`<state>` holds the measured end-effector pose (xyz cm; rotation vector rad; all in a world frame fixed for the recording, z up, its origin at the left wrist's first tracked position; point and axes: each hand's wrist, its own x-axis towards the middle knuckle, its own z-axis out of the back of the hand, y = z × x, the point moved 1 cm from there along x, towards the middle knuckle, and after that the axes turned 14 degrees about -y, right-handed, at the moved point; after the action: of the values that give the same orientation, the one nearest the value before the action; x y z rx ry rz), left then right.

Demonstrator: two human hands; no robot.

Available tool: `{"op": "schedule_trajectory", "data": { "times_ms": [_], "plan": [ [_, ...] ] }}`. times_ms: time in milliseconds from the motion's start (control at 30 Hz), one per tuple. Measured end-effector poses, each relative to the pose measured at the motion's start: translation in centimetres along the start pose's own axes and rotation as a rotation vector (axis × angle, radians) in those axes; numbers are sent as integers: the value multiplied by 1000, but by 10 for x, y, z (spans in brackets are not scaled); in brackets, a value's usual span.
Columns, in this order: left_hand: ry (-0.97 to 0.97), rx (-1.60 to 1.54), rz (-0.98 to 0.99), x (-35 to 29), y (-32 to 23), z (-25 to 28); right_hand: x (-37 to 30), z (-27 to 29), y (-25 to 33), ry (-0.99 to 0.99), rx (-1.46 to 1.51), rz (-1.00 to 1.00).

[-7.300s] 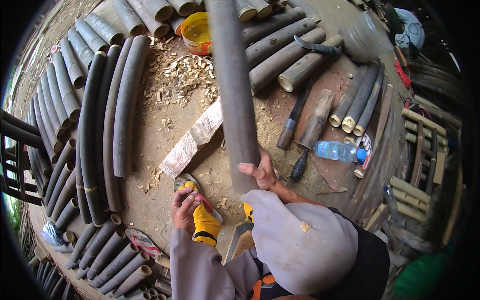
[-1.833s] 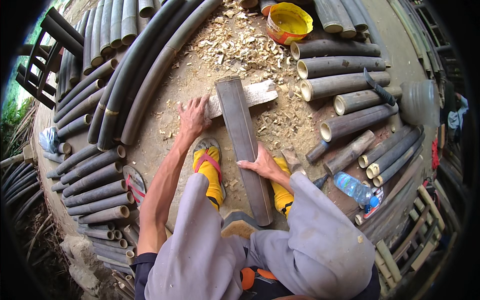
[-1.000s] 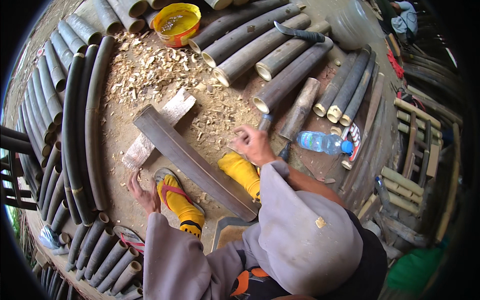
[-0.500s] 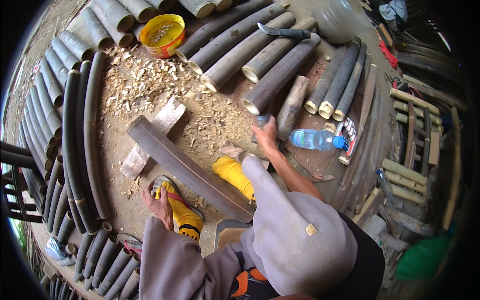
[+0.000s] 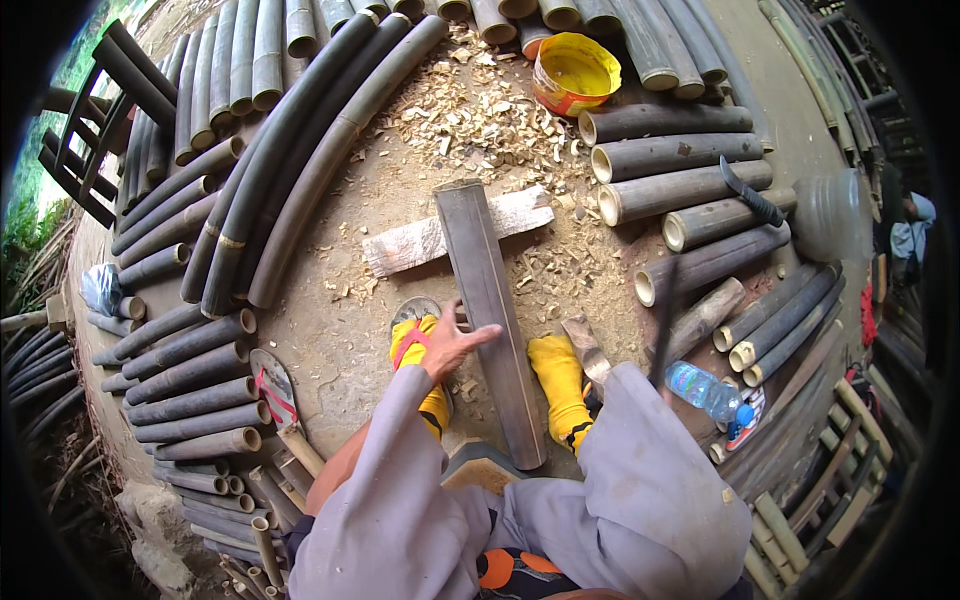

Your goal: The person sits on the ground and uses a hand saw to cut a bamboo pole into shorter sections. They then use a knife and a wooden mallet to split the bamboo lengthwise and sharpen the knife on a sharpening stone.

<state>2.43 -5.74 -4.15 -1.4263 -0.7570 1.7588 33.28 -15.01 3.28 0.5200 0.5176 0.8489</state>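
A dark bamboo length [image 5: 490, 300], with a pale line running along it, slopes from a whitish wood block [image 5: 410, 247] down between my legs. My left hand [image 5: 455, 345] is at its left side, fingers apart and thumb stretched over the bamboo's edge. Whether the thumb touches it I cannot tell. My right hand is hidden behind my right knee. Above that knee stands a narrow dark blurred strip [image 5: 665, 320], perhaps a blade; what holds it does not show. My feet in yellow socks [image 5: 557, 385] flank the bamboo.
Bamboo lengths [image 5: 685, 195] lie at right, with a curved knife [image 5: 750, 192] on them. A yellow bucket [image 5: 577, 75] stands beyond wood chips [image 5: 490, 110]. A water bottle [image 5: 705, 390] lies by my right knee. Long bamboo poles [image 5: 300, 170] lie at left.
The view has turned to the right. My left hand has moved from beside my left foot to the bamboo. My right hand has gone out of sight, and the dark strip has appeared.
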Motion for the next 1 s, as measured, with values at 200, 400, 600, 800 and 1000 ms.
{"op": "schedule_trajectory", "data": {
  "times_ms": [200,400,600,800,1000],
  "plan": [
    [211,-249,129,-5,-15,-17,84,-15,94,324,-197,554],
    [220,-238,150,-2,-7,-20,132,-57,131,535,-506,1126],
    [265,-281,193,-3,-4,-14,200,-72,166,333,-467,1208],
    [170,-278,114,3,27,-30,178,-60,154,625,-638,1226],
    [206,-293,208,-3,-5,-15,172,-65,171,413,-406,1047]
  ]
}}
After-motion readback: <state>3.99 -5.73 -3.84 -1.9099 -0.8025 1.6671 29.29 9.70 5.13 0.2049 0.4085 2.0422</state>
